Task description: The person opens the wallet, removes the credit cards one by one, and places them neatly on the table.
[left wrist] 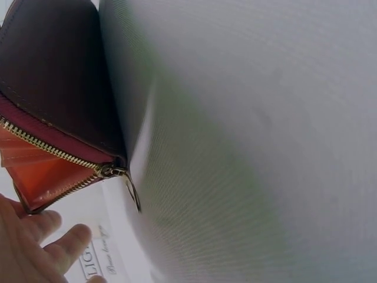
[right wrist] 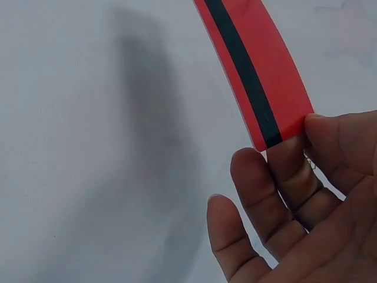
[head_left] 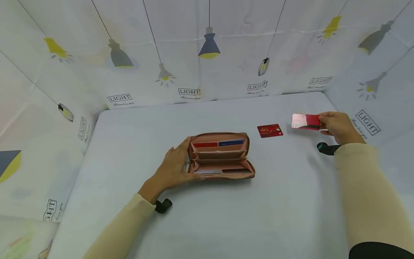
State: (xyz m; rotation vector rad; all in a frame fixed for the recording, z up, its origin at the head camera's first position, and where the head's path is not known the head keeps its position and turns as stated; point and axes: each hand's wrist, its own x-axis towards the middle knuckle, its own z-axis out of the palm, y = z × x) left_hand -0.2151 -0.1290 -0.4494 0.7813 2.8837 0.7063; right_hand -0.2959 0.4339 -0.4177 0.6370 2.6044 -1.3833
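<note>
A brown zip wallet [head_left: 220,155] lies unzipped and spread wide on the white table, with cards in its slots on both sides. My left hand [head_left: 173,167] holds its left end, thumb at the near edge and fingers at the far corner. The left wrist view shows the wallet's gold zipper [left wrist: 65,154] up close. Off to the right, my right hand [head_left: 341,127] pinches a red card [head_left: 305,121] by one end, above the table. A black stripe runs along the card's face [right wrist: 288,65] in the right wrist view.
A second red card [head_left: 270,131], printed with "VIP", lies on the table [head_left: 226,219] between the wallet and my right hand. White cloth [head_left: 181,46] with printed lamps hangs behind the table and at its sides. Both wrists carry small dark devices.
</note>
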